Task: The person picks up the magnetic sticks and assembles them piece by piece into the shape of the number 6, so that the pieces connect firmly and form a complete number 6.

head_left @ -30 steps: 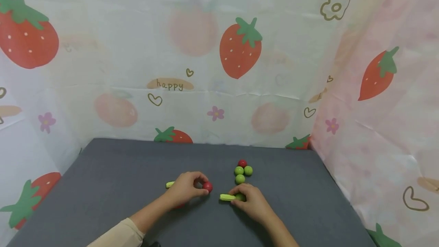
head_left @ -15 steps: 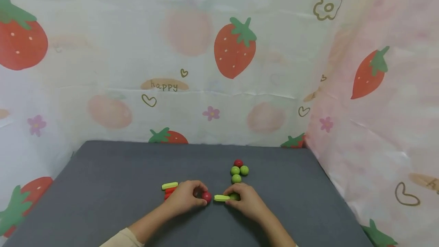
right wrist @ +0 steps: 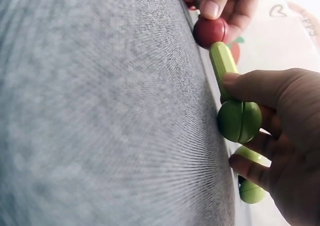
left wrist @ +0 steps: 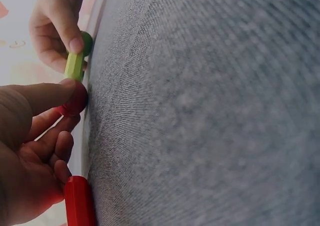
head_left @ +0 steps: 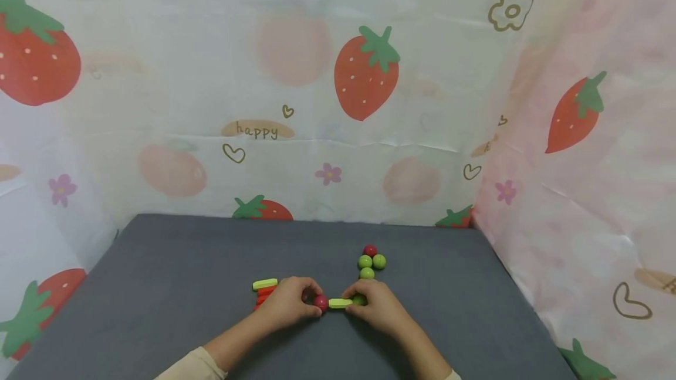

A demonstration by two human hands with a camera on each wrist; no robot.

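Observation:
My left hand (head_left: 287,305) pinches a red ball (head_left: 321,302) between thumb and fingers, low over the grey table. Facing it, my right hand (head_left: 377,306) pinches a yellow-green ridged stick (head_left: 339,304) by its right end. A green ball (right wrist: 239,121) with a groove sits at that end, partly behind the fingers in the head view. The stick's left end meets the red ball; whether the two are joined I cannot tell. Beside my left hand lie several red sticks (head_left: 266,292), partly covered by it, with another yellow-green stick (head_left: 264,284) behind them.
Past my right hand, a loose cluster holds a red ball (head_left: 370,250) and three green balls (head_left: 365,261). The grey table (head_left: 185,263) backs onto a white cloth (head_left: 306,92) printed with strawberries, which also hangs along both sides.
My left hand has brought the red ball nearer the front edge and against the stick's left end. The right hand has shifted slightly left with the stick, closing the gap.

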